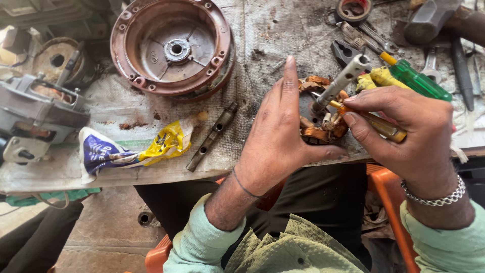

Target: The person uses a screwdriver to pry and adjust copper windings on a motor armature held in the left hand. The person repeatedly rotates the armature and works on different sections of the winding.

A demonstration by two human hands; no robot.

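My left hand (278,136) is cupped around a motor stator with copper windings (319,129) at the bench's front edge, fingers raised, thumb under it. My right hand (409,131) grips an amber-handled tool (376,124) whose tip points into the windings. A grey metal shaft (343,78) sticks up out of the stator between the two hands.
A round rust-red motor housing (174,48) lies at the back. A crumpled blue-yellow wrapper (131,149) and a slotted metal bar (212,136) lie left. Green-handled screwdriver (419,81), pliers (346,50), hammer (434,17) and spanner (430,61) at the right. Grey motor part (35,114) far left. Orange stool (389,202) below.
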